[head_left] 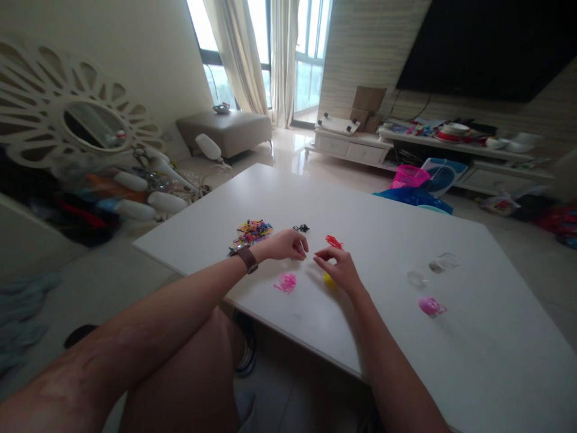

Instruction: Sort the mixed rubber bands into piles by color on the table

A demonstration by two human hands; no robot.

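Evidently, a broad white table point(279, 195) is occupied on its near side by small loose pieces, above which the left hand point(293, 245) and the right hand point(336, 266) are held close but apart. At the left, a mixed heap point(253, 230) is left with its many colours jumbled, and is judged the bulk of what remains unseparated. Well to the right, a clear container point(444, 263), a pink object point(428, 306) and a clear round piece point(417, 279) are placed. Four smaller clumps are already set apart by colour: a pink clump point(287, 283) nearest, a red clump point(334, 241) beyond the right hand, a black clump point(305, 228) beyond the left and a yellow clump point(329, 279) beside the right

The near edge of the mixed heap is hidden by a wristwatch point(247, 258), and the yellow clump is partly covered by the right hand. On both hands, fingers are curled with fingertips brought towards the thumb; whether any piece is pinched cannot be told, so small are the pieces
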